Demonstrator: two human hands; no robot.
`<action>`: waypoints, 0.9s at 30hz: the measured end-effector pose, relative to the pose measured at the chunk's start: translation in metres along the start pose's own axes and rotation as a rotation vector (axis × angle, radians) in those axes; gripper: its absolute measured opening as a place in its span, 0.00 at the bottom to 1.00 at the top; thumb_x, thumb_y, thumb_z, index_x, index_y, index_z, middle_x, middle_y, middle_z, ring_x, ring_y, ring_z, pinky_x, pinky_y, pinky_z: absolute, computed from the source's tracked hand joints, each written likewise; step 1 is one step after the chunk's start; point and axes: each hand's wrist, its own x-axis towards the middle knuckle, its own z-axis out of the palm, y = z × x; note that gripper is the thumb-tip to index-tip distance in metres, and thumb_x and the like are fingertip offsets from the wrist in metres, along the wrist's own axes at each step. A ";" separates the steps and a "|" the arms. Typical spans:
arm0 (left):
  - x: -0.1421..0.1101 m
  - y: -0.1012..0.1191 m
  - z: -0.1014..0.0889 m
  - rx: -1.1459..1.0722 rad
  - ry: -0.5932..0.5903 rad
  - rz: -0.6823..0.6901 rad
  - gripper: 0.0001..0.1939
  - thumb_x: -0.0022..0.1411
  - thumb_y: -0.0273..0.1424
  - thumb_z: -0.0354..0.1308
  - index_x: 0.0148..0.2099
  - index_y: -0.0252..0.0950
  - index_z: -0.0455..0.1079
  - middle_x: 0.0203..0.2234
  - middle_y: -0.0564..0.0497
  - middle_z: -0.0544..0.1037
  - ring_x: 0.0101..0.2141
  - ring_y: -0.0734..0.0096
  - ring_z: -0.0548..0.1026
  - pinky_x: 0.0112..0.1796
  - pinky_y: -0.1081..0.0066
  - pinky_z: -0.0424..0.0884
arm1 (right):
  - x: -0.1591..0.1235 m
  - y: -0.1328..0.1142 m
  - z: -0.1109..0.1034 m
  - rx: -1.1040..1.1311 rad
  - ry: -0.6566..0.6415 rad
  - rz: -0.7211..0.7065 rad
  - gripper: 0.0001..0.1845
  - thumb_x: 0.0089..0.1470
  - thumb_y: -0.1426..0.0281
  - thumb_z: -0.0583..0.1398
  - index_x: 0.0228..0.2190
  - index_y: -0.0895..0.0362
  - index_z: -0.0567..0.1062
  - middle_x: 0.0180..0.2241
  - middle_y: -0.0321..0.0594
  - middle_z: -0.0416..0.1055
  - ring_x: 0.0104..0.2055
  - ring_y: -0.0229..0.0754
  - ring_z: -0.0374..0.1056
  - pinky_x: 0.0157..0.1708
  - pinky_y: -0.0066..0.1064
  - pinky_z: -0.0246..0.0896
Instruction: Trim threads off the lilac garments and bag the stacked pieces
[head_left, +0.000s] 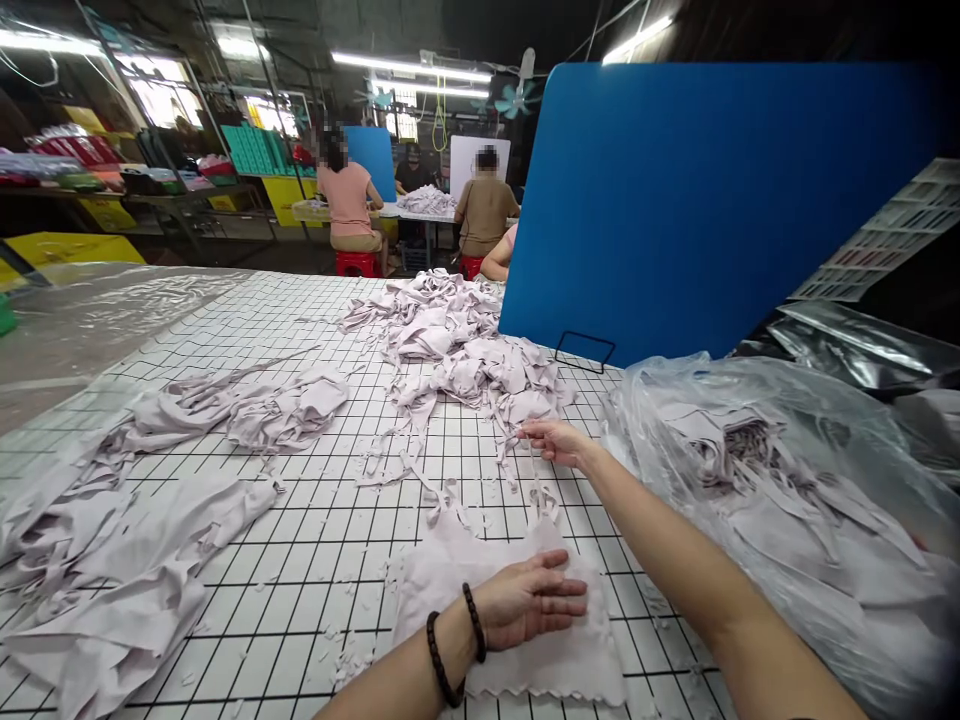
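Note:
A pale pinkish-grey strappy top [517, 665] lies spread flat on the grid-marked table [300, 620], its scalloped hem toward me and its straps pointing away. Over the middle of this top is my left hand [529, 600], wearing two dark beaded bracelets [444, 655]. Its fingers are stretched out and nothing is in them. Beyond the neckline, my right hand [555, 442] pinches the top's right strap [534, 470], which is drawn upward from the fabric. The fingertips are small in view.
Heaped matching garments [510, 375] lie ahead, and more [150, 530] spread along the left. A clear plastic bag [750, 400] of garments stands right. Behind it rises a blue board [690, 210] near a black wire stand [585, 352]. Small scraps dot the table. Several people sit farther back.

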 end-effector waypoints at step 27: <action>-0.012 0.013 0.019 0.138 0.158 0.257 0.16 0.58 0.37 0.61 0.43 0.30 0.69 0.41 0.41 0.76 0.36 0.70 0.77 0.38 0.74 0.73 | -0.142 0.109 0.023 -0.780 0.337 -0.851 0.15 0.58 0.70 0.52 0.45 0.52 0.73 0.46 0.43 0.72 0.48 0.45 0.68 0.49 0.40 0.64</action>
